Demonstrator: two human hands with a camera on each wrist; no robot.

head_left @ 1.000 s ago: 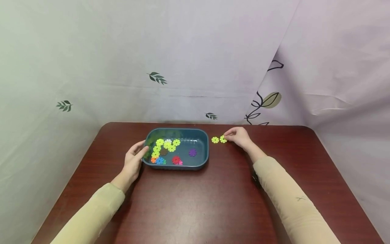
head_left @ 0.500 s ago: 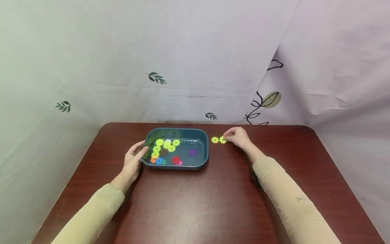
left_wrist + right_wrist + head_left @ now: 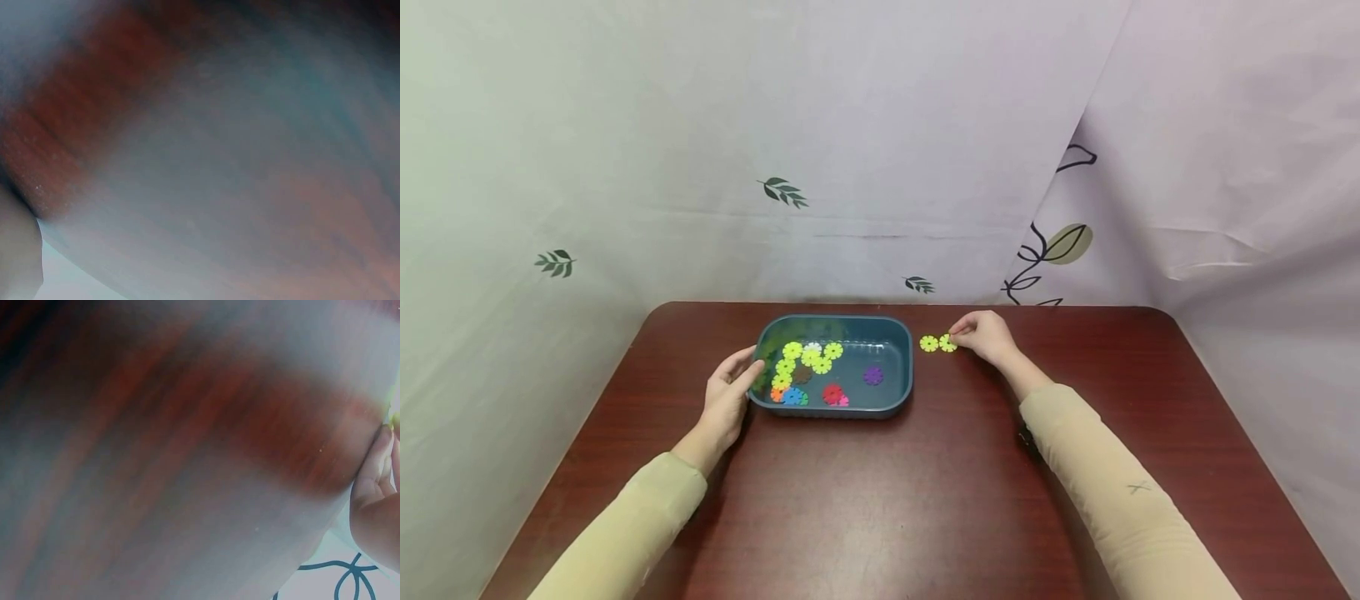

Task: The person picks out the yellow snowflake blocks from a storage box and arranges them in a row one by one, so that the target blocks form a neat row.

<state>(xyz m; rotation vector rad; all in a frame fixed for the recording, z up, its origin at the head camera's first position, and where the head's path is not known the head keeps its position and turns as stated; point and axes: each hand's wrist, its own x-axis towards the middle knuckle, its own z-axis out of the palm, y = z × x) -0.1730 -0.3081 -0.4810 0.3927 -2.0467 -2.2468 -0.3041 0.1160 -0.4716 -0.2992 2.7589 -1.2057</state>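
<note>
My left hand [image 3: 727,398] holds the left end of a dark blue plastic tray [image 3: 891,410], with the thumb over its rim. Right of the tray, the thumb and fingers of my right hand [image 3: 987,335] pinch a yellow-green snowflake disc [image 3: 947,343] at the table. A second yellow-green snowflake disc [image 3: 928,343] lies beside it; whether the two are joined cannot be told. In the right wrist view my right hand [image 3: 375,506] shows at the right edge. Only a piece of my left hand [image 3: 17,250] enters the left wrist view.
Inside the tray lie several yellow-green discs [image 3: 793,351], a purple disc [image 3: 873,376], a red disc [image 3: 832,393], a blue disc [image 3: 792,396] and a brown one. The dark red wooden table [image 3: 880,500] ends at a pale leaf-printed cloth [image 3: 880,167] behind.
</note>
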